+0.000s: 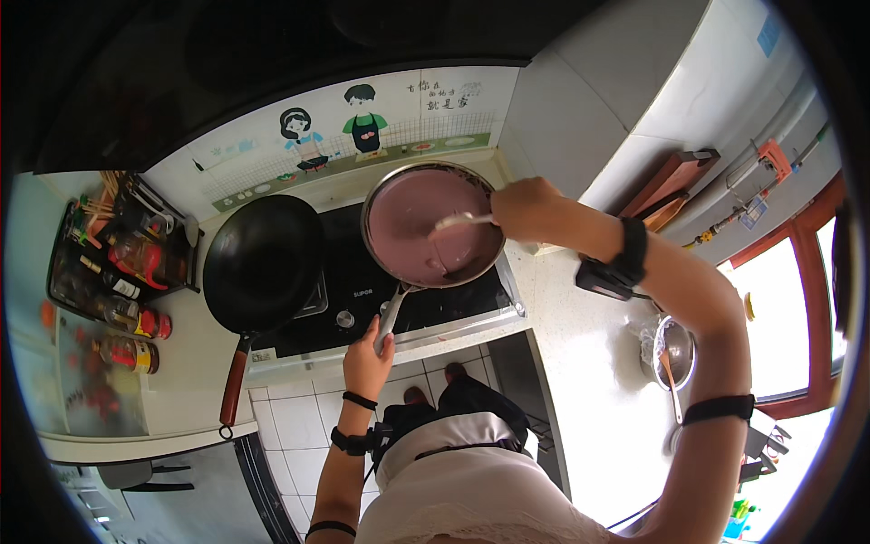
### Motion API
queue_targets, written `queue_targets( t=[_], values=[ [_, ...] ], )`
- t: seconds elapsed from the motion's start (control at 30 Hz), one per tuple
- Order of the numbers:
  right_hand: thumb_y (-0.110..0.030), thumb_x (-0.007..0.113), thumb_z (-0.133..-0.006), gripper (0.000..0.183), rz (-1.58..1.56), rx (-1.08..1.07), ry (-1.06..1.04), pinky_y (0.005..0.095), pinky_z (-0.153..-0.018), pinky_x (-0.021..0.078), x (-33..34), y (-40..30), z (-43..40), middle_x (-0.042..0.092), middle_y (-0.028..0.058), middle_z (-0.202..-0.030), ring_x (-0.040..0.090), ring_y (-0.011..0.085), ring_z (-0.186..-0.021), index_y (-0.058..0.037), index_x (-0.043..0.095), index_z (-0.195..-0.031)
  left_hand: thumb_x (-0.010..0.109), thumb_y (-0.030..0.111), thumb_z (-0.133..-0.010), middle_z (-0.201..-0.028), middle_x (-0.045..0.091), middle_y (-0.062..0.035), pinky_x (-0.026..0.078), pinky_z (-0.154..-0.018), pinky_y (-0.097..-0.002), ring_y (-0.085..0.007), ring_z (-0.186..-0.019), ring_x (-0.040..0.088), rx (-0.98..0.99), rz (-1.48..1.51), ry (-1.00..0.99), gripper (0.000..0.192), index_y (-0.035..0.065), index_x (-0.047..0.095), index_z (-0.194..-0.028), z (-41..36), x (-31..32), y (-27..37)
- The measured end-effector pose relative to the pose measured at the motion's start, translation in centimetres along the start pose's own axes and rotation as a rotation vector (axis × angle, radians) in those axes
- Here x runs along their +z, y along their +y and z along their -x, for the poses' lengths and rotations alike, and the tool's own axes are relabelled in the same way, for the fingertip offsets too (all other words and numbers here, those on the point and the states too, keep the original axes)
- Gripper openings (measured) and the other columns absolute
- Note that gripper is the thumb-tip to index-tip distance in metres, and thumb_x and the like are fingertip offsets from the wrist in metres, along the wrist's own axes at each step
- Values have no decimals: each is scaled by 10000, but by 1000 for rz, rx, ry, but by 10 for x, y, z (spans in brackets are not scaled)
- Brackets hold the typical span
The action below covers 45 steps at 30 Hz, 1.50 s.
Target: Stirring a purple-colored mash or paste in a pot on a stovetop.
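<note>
A metal saucepan (pixel 428 224) holding a thick, mauve-pink mixture stands on the right side of a black gas hob (pixel 353 323). My left hand (pixel 368 360) is closed around the pan's metal handle (pixel 389 316), which points towards me. Over the pan's right rim, my right hand (pixel 527 209) grips a pale stirring utensil (pixel 463 219); its far end dips into the mixture and is blurred, so its shape cannot be told. On the left side of the hob sits a black wok (pixel 264 264) with a wooden handle, touched by neither hand.
Bottles and a utensil rack (pixel 194 255) stand on the left counter. A black device (pixel 601 279) lies on the right counter under my right forearm. Farther right is a metal bowl (pixel 680 353) with a wooden-ended utensil (pixel 668 377). Cutting boards (pixel 663 187) lean at the back wall.
</note>
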State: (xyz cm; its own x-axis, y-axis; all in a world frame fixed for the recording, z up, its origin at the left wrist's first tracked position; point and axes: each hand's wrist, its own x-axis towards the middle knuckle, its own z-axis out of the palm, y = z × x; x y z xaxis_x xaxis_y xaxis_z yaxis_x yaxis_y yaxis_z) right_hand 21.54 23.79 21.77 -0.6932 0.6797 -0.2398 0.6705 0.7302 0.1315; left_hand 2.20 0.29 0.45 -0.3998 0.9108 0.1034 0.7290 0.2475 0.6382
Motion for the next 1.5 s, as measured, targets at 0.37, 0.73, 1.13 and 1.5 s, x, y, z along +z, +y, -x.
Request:
queue_targets(
  t=[0.37,0.73,1.13,1.5],
  values=[
    [-143,563,-788,213,-89,-80,-55,399,-644,545,65,-75,2,690,151,-836,689,309,-791,-38,704,-908,566,303,-873,-707,649,-180,520,-585,-403,-339,-658,646,9,-84,-13,441,56,572,-1239,2,-2,-2],
    [-191,609,-774,191,-15,116,80,414,-628,545,30,-27,-51,697,140,-821,688,307,-779,-51,705,-861,559,302,-887,-732,652,-174,525,-603,-398,-332,-692,650,-12,-55,-75,449,41,554,-1253,0,3,0],
    [-152,627,-754,155,100,-30,-203,377,-623,545,36,-95,12,699,107,-823,690,284,-777,-80,716,-859,567,271,-884,-669,632,-180,504,-553,-394,-343,-634,638,54,-48,-23,424,31,563,-1233,0,5,8],
    [-282,704,-721,208,32,97,-44,353,-628,540,52,-71,-81,690,78,-848,679,252,-810,-114,714,-843,551,289,-892,-687,644,-153,525,-563,-392,-311,-643,649,18,-58,-68,439,39,553,-1253,-2,1,9]
  ],
)
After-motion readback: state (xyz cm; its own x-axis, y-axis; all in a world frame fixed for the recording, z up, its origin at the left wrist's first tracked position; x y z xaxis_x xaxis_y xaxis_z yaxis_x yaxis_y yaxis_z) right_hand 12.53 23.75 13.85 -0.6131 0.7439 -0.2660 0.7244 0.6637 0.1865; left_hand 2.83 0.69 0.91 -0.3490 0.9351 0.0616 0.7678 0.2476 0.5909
